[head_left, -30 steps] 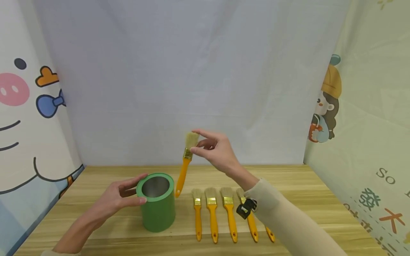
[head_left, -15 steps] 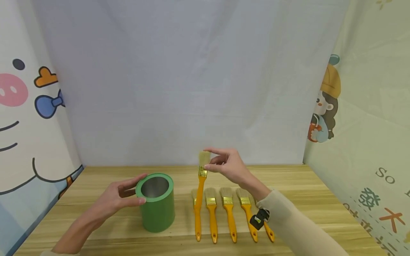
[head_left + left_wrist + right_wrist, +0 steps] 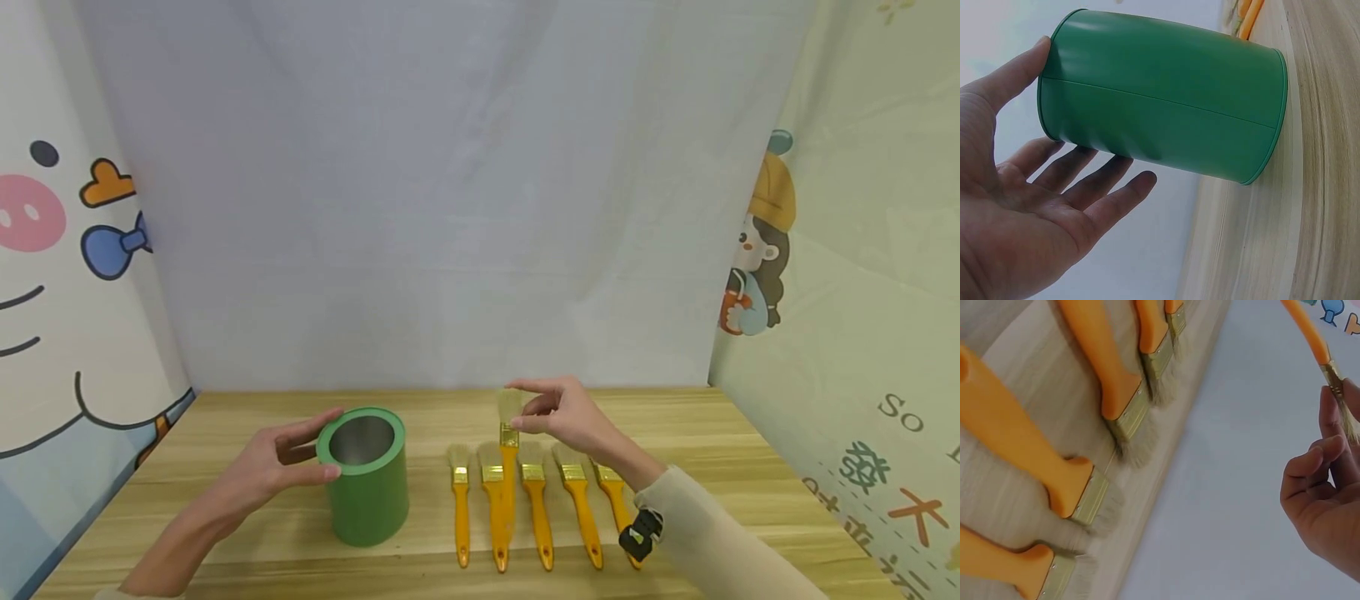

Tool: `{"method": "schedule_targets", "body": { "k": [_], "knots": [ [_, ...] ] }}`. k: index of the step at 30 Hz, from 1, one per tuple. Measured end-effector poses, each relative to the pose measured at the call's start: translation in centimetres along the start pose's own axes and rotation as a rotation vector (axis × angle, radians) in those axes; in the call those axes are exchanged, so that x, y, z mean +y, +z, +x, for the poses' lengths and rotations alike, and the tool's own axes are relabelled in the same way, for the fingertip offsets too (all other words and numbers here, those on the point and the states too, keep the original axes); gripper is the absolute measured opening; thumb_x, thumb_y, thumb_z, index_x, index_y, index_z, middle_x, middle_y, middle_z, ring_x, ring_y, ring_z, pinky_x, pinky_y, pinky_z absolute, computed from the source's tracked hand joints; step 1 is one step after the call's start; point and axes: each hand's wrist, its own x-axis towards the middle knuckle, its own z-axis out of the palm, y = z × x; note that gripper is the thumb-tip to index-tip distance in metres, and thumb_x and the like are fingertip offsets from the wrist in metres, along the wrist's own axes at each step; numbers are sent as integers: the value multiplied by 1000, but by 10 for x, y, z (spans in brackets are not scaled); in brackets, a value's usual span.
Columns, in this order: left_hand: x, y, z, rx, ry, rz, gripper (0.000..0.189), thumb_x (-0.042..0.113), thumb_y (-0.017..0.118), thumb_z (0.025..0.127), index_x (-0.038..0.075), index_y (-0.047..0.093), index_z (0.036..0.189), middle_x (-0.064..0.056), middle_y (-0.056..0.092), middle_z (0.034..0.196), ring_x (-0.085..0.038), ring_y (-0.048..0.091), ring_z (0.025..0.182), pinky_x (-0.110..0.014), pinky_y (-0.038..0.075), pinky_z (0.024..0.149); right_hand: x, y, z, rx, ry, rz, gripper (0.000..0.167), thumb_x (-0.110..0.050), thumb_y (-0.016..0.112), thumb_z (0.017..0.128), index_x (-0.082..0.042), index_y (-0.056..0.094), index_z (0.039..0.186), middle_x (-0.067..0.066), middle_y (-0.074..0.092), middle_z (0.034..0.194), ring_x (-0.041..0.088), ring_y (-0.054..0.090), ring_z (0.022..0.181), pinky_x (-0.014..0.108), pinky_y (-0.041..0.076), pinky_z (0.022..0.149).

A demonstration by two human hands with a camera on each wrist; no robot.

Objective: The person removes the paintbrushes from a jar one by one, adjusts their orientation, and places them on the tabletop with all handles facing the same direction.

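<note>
In the head view my left hand (image 3: 258, 467) steadies a green metal can (image 3: 369, 500), thumb at the near side of the rim and fingers at the far side. The can stands upright with its mouth open; the left wrist view shows the hand (image 3: 1029, 194) around the upper end of the can (image 3: 1160, 94). My right hand (image 3: 566, 418) pinches a paintbrush (image 3: 509, 454) at its bristle end, the orange handle hanging down. That brush is raised in front of the row of paintbrushes, its handle overlapping one of them. In the right wrist view the held paintbrush (image 3: 1310, 331) is partly cut off.
Several yellow-orange paintbrushes (image 3: 537, 500) lie side by side right of the can, bristles away from me, on a wood-grain table (image 3: 285, 550). A pale cloth (image 3: 450, 208) hangs behind the table. Printed cloths flank both sides.
My right hand has moved right and downward with the paintbrush, from beside the can to over the row of brushes. My left hand and the can have hardly moved.
</note>
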Motion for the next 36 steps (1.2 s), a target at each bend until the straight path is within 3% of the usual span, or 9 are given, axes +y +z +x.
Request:
{"method": "schedule_targets", "body": {
  "k": [5, 9, 15, 19, 25, 36],
  "knots": [
    [0, 0, 0, -5, 4, -1, 78, 19, 77, 97, 6, 39, 164, -24, 37, 164, -57, 43, 140, -64, 48, 104, 15, -13, -13, -15, 48, -13, 54, -15, 78, 98, -3, 61, 148, 9, 77, 99, 26, 72, 93, 42, 56, 82],
    [0, 0, -1, 1, -4, -3, 78, 19, 77, 97, 6, 39, 164, -23, 38, 164, -57, 43, 140, -63, 48, 104, 30, -26, -22, -29, 85, -16, 56, -17, 77, 98, -3, 59, 150, 9, 77, 102, 28, 73, 97, 45, 57, 89],
    [0, 0, -3, 1, 0, -1, 77, 19, 76, 97, 6, 39, 163, -24, 38, 163, -56, 43, 141, -60, 50, 103, 47, -44, -35, -23, 140, -44, 58, -17, 78, 98, -1, 58, 150, 9, 78, 103, 33, 72, 97, 40, 53, 76],
    [1, 0, -4, 3, -9, 3, 77, 20, 77, 97, 7, 40, 163, -23, 39, 163, -56, 43, 141, -60, 50, 104, 56, -54, -44, -22, 179, -48, 59, -17, 79, 97, 1, 58, 150, 10, 78, 103, 36, 72, 97, 40, 52, 74],
    [1, 2, -4, 8, -15, 6, 78, 20, 77, 97, 6, 40, 163, -23, 40, 162, -57, 42, 141, -60, 50, 104, 68, -75, -57, -41, 210, -20, 58, -9, 75, 98, 4, 55, 150, 14, 78, 103, 36, 74, 98, 30, 44, 62],
    [3, 0, -2, 0, 2, 8, 78, 18, 76, 97, 7, 39, 164, -24, 38, 163, -57, 45, 139, -65, 48, 103, 97, -120, -79, -99, 282, -13, 67, -13, 73, 98, 12, 45, 153, 16, 78, 107, 27, 71, 94, 29, 43, 63]
  ]
}}
